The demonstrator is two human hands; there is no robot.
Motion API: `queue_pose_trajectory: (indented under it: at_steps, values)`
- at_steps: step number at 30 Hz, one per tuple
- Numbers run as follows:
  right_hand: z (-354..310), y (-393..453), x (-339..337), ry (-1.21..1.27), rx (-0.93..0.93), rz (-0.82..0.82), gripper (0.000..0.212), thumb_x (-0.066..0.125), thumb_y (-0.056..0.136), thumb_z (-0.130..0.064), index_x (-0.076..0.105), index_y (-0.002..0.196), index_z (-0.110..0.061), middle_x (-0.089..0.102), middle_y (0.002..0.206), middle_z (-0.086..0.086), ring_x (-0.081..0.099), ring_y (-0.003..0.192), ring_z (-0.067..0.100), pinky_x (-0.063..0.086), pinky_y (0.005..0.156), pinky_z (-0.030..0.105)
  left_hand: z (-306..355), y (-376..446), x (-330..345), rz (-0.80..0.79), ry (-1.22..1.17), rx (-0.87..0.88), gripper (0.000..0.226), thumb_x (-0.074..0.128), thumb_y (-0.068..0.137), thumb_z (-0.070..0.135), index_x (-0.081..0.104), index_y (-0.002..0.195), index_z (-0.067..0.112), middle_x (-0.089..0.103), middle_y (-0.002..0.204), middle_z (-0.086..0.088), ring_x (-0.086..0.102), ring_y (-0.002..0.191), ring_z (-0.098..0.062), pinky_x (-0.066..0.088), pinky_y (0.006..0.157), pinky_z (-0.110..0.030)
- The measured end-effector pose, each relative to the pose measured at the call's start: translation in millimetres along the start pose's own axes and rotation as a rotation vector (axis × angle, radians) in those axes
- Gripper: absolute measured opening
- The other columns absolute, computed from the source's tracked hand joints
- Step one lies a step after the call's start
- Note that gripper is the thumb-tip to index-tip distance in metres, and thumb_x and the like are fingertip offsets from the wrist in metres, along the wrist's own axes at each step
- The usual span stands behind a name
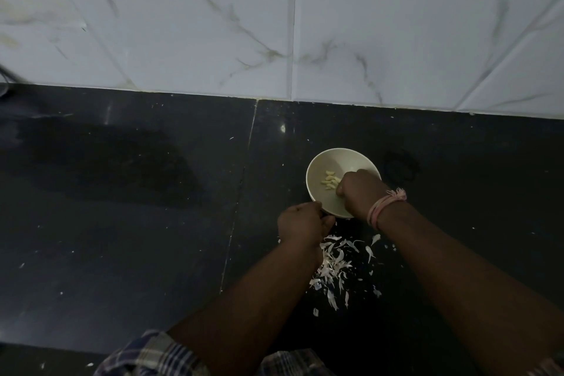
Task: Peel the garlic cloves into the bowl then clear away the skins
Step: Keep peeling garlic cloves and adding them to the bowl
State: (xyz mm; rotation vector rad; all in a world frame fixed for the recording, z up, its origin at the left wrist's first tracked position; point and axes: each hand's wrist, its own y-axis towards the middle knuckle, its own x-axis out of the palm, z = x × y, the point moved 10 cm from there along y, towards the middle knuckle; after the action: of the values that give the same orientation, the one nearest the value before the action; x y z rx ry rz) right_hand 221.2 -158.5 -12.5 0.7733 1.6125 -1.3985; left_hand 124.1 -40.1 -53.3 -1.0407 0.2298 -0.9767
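Oddly, both hands' fingers curl — right hand point(360, 191) over bowl point(317, 175), left hand point(303, 220) gripping its rim, contents unseen.

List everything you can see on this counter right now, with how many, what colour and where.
bowl: one, cream, on the counter near the wall.
peeled garlic cloves: several, pale yellow, inside the bowl.
garlic skins: a scattered pile, white, on the counter in front of the bowl.
counter: one, black, flecked with white bits.
wall tiles: white with grey veins, behind the counter.
wrist thread: pink, on the right wrist.
left hand: curled at the bowl's near rim.
right hand: curled over the bowl; any held clove is hidden.
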Motion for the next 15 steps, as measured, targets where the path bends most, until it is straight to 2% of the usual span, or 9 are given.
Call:
queue_pose_trajectory:
  at_steps: [5, 7, 9, 11, 12, 14, 15]
  values:
    - [-5.8, -4.5, 1.0, -0.071, -0.073, -0.04, 0.037, 0.055, 0.096, -0.012, 0.064, 0.133, -0.011, 0.059, 0.131, 0.016, 0.056, 0.121, 0.034, 0.049, 0.102, 0.04, -1.1, -0.9, 3.1, -0.005, -0.023, 0.01, 0.012, 0.06, 0.094, -0.007, 0.067, 0.104, -0.009, 0.071, 0.083, -0.018, 0.069, 0.071, -0.022, 0.06, 0.058, -0.023]
    - [-7.7, -4.0, 3.4, -0.111, -0.102, -0.066, 0.038, 0.056, 0.097, -0.014, 0.064, 0.134, -0.015, 0.057, 0.131, 0.015, 0.054, 0.122, 0.034, 0.048, 0.102, 0.04, -2.8, 2.6, 2.0, -0.01, -0.004, 0.012, 0.008, 0.06, 0.094, -0.006, 0.066, 0.098, -0.003, 0.07, 0.089, -0.017, 0.069, 0.076, -0.022, 0.061, 0.062, -0.024]
    - [-6.6, -0.5, 9.6, -0.095, -0.112, -0.104, 0.038, 0.056, 0.097, -0.017, 0.065, 0.133, -0.026, 0.054, 0.133, 0.012, 0.051, 0.122, 0.034, 0.045, 0.105, 0.041, -4.0, 2.2, 2.6, -0.028, 0.018, 0.005, 0.009, 0.059, 0.096, -0.002, 0.06, 0.092, 0.007, 0.067, 0.094, -0.014, 0.067, 0.079, -0.021, 0.06, 0.069, -0.026]
    - [-6.2, -0.4, 13.6, 0.058, -0.088, -0.154, 0.035, 0.057, 0.096, -0.018, 0.071, 0.124, -0.035, 0.053, 0.13, 0.005, 0.053, 0.118, 0.032, 0.043, 0.104, 0.036, -2.6, 1.7, 1.1, -0.015, 0.012, 0.015, 0.012, 0.06, 0.095, -0.003, 0.06, 0.088, 0.007, 0.066, 0.087, -0.012, 0.066, 0.076, -0.019, 0.059, 0.069, -0.026]
    - [-5.8, -0.7, 9.6, 0.191, -0.071, -0.138, 0.032, 0.058, 0.095, -0.014, 0.076, 0.114, -0.033, 0.055, 0.124, 0.001, 0.055, 0.115, 0.029, 0.043, 0.099, 0.031, -1.1, 1.7, 0.5, 0.0, 0.009, 0.025, 0.011, 0.06, 0.094, -0.006, 0.062, 0.088, 0.003, 0.067, 0.083, -0.013, 0.067, 0.074, -0.02, 0.059, 0.067, -0.027]
    - [8.0, -2.3, -11.4, 0.558, 0.037, 0.008, 0.033, 0.057, 0.089, -0.001, 0.08, 0.084, -0.023, 0.063, 0.101, -0.003, 0.06, 0.101, 0.023, 0.042, 0.084, 0.023, 2.5, -1.7, 0.0, 0.023, -0.028, 0.039, 0.008, 0.061, 0.092, -0.011, 0.067, 0.093, -0.006, 0.07, 0.083, -0.018, 0.07, 0.076, -0.024, 0.061, 0.064, -0.027]
    - [20.4, -6.1, -24.6, 0.732, 0.101, 0.125, 0.037, 0.055, 0.085, 0.005, 0.076, 0.07, -0.022, 0.066, 0.088, -0.003, 0.061, 0.091, 0.022, 0.043, 0.076, 0.023, 3.9, -3.2, 0.4, 0.022, -0.025, 0.044, 0.009, 0.06, 0.092, -0.012, 0.067, 0.095, -0.007, 0.071, 0.087, -0.02, 0.07, 0.08, -0.026, 0.062, 0.065, -0.027]
